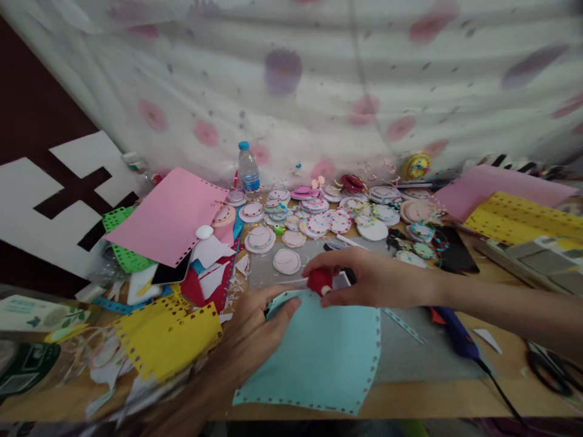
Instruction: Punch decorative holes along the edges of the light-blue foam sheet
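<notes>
A light blue sheet of paper hangs over the table's front part, with small punched holes along its right and bottom edges. My left hand grips its upper left corner, thumb on top and fingers beneath. At the top edge, my right hand is closed round a small red craft punch, partly hidden by my fingers. The punch touches the sheet's edge. Beneath lies a grey mat, with a thin light blue strip on it. A round white paper disc rests just beyond my hands.
Many decorated paper discs cover the back, near a water bottle. Pink paper and punched yellow paper lie left. A blue glue gun with a cord and black scissors lie right.
</notes>
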The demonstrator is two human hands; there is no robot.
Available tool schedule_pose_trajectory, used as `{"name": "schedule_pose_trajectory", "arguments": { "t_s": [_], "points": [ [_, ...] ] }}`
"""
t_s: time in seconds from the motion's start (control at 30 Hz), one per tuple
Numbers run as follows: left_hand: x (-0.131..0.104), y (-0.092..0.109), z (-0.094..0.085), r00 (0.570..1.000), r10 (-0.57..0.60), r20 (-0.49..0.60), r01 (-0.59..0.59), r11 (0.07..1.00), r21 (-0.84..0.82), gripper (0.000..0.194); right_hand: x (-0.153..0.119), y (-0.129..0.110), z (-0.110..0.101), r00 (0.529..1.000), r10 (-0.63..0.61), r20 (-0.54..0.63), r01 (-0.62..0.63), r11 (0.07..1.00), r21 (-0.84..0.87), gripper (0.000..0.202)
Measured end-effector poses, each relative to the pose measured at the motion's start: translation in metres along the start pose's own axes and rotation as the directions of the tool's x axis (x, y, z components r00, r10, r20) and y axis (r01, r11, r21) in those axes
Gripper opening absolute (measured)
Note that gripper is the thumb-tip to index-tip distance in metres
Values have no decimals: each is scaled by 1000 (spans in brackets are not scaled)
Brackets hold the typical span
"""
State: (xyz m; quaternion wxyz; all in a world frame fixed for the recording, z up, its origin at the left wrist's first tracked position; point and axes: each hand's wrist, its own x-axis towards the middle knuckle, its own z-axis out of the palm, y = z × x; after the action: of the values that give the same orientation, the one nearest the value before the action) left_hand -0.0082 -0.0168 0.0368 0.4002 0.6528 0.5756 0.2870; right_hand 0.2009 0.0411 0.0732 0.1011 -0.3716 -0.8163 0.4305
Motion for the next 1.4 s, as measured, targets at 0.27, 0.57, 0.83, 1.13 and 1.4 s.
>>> {"name": "schedule_pose_trajectory", "arguments": {
  "t_s": [0.27,0.57,0.83,1.13,1.4],
  "points": [
    [-2,3,-1,999,-4,-42,4,1000,17,21,-2,-4,1,996,-93,-3,92,993,-72,41],
    [-6,2,0,986,-69,-151,58,995,-78,20,0,-3,3,1000,-11,28,12,999,-47,45],
    [-6,0,0,992,-35,-119,19,991,-134,19,3,-1,7,996,1,93,-5,999,42,34],
    [-3,-1,3,995,-23,-101,6,986,-168,17,1,0,7,997,-1,82,-2,999,36,35],
    [-4,-12,8,994,-71,-79,52,975,-217,18,5,1,14,989,84,126,-80,996,-37,22]
  ]
}}
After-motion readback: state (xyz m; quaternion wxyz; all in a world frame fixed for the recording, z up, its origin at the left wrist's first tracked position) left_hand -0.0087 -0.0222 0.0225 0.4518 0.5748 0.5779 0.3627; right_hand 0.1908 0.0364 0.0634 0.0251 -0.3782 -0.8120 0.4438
